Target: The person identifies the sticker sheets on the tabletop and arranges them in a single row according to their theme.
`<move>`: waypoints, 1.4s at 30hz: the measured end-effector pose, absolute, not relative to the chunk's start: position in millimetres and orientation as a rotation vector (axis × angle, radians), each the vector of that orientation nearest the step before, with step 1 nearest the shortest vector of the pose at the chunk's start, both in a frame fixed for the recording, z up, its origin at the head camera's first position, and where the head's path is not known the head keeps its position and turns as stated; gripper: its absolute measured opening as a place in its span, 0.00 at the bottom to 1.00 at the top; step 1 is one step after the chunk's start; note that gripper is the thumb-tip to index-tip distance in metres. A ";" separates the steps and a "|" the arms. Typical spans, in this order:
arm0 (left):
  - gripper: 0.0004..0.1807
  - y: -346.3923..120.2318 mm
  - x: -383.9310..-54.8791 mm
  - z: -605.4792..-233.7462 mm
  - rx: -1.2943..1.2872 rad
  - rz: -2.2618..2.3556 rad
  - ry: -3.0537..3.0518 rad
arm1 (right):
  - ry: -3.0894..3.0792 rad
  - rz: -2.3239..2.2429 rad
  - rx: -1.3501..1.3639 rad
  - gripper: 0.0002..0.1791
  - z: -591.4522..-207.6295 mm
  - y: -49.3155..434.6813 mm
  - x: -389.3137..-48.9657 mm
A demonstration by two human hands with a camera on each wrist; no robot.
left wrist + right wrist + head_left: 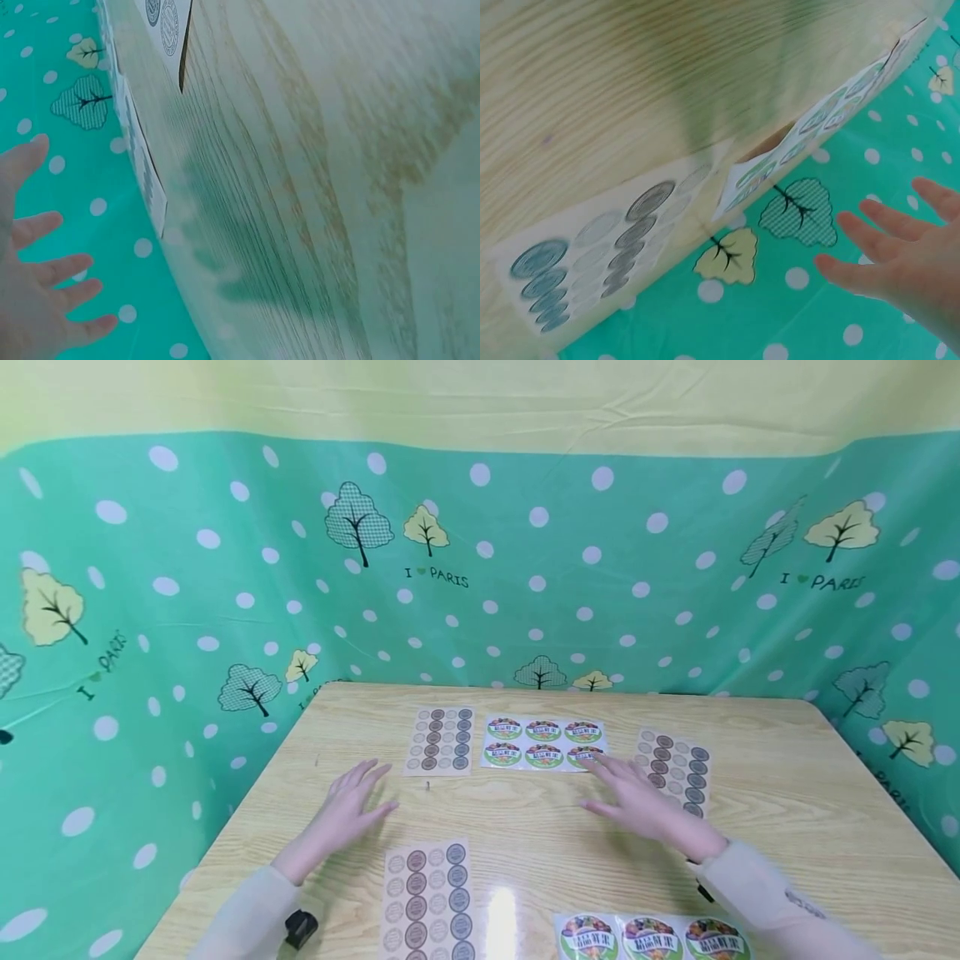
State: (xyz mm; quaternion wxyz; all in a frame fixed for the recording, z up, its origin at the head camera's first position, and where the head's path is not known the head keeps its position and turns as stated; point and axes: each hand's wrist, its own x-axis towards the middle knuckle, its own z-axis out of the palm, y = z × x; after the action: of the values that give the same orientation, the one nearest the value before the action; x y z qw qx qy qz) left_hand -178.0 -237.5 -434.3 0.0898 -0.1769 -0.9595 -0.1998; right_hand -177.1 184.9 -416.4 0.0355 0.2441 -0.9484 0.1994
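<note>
Both hands hover over a wooden table with fingers spread and nothing held. In the head view the left hand (347,814) is just below a sheet of small round stickers (441,742) at the back left. The right hand (637,797) overlaps a similar sheet (693,768) on the right. Its fingertips are near a sheet of colourful fruit-label stickers (543,743) at the back middle. The left wrist view shows the left hand (45,292) with fingers apart. In the right wrist view the right hand (900,255) is likewise spread.
Nearer the front lie another round-sticker sheet (427,902) and a second fruit-label sheet (652,939), both cut off by the frame. The wooden table (525,827) meets a green dotted curtain (450,635) at its back and sides. A small dark speck (427,786) lies on the tabletop.
</note>
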 end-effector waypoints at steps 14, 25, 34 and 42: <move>0.30 -238.0 -192.2 -433.2 -0.495 -0.679 -2.863 | -2.954 0.782 0.803 0.34 -417.6 151.8 -201.7; 0.28 -236.1 -208.1 -435.5 -0.476 -0.752 -2.878 | -3.000 0.923 0.804 0.30 -418.5 119.0 -219.6; 0.26 -233.9 -220.8 -437.3 -0.465 -0.795 -2.878 | -3.005 1.060 0.743 0.29 -423.0 88.9 -234.8; 0.26 -233.0 -232.5 -438.5 -0.430 -0.845 -2.895 | -2.958 1.147 0.773 0.27 -425.5 67.3 -248.2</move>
State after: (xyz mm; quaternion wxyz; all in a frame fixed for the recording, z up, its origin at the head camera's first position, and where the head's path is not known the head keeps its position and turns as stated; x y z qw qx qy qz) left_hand -232.5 -233.0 -438.5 0.0477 -0.1409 -0.9493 -0.2771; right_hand -248.2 67.3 -425.5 -0.0620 0.2362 -0.9042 0.3504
